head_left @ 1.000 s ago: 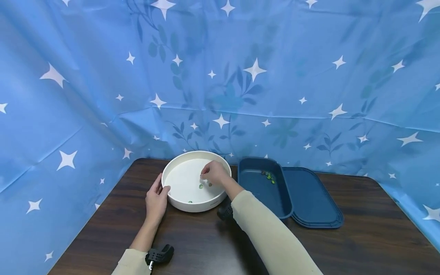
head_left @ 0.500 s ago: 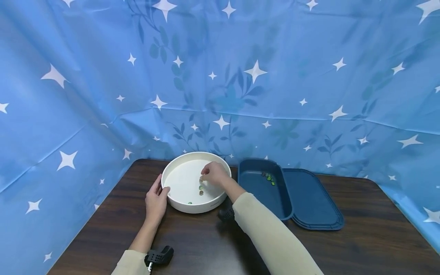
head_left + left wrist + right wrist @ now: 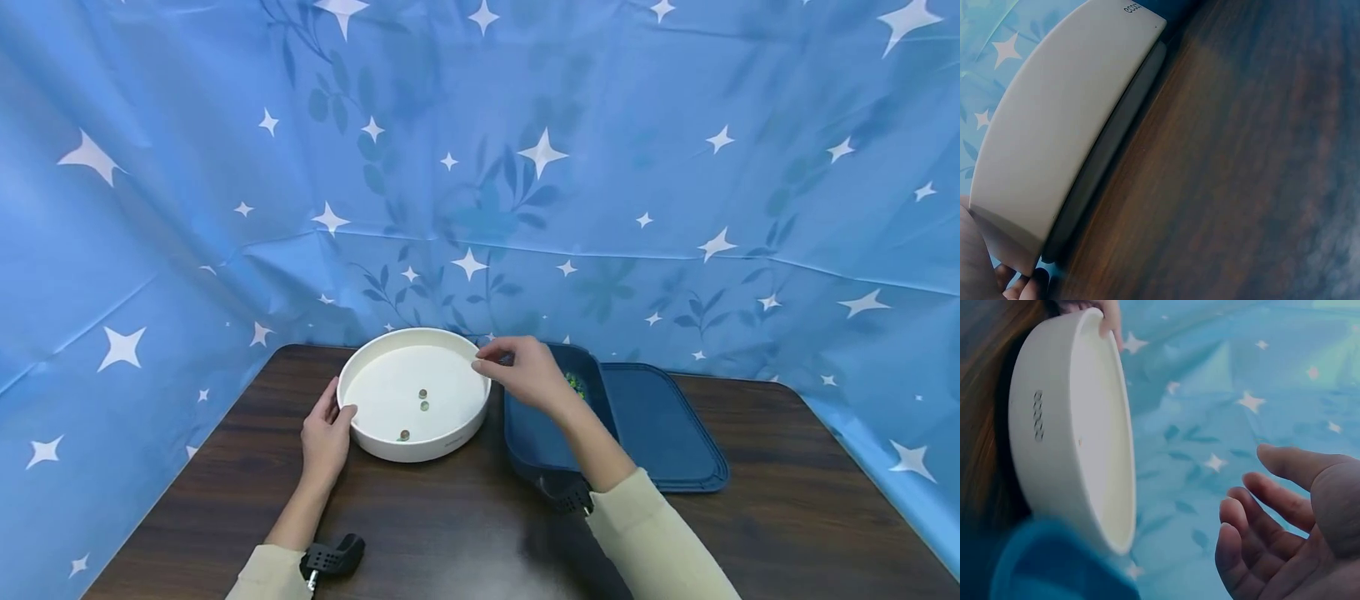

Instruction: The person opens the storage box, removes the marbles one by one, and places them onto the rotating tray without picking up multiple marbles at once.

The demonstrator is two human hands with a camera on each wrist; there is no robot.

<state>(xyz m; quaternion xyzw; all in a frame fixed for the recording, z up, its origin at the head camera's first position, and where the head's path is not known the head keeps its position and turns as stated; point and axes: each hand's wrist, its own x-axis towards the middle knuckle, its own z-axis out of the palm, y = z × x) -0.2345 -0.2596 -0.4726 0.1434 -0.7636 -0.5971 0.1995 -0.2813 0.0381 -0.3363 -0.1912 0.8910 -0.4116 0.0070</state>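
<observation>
My left hand (image 3: 325, 442) grips the left rim of a white round tray (image 3: 371, 354), thumb over the edge and fingers against the outer wall. Inside lie several small bead-like pieces: a brownish one (image 3: 423, 393), a pale green one (image 3: 424, 406), and a brown one (image 3: 405, 435) touching a green one near the front wall. Over the gap between the tray and a dark blue rectangular box (image 3: 534, 433) hovers my right hand (image 3: 528, 375). In the right wrist view its thumb and loosely bent fingers stand apart, holding nothing visible. Green pieces (image 3: 575, 383) in the box are partly hidden by that hand.
A flat blue lid (image 3: 667, 425) lies on the dark wooden table (image 3: 780, 475), right of the box and partly behind it. Behind the table hangs a blue curtain (image 3: 600, 183) with white stars. Each wrist wears a black device (image 3: 333, 557).
My right hand has left the pieces in the tray and moved right, toward the blue box. A brown piece has shifted to beside the front green one. My left hand stays on the rim.
</observation>
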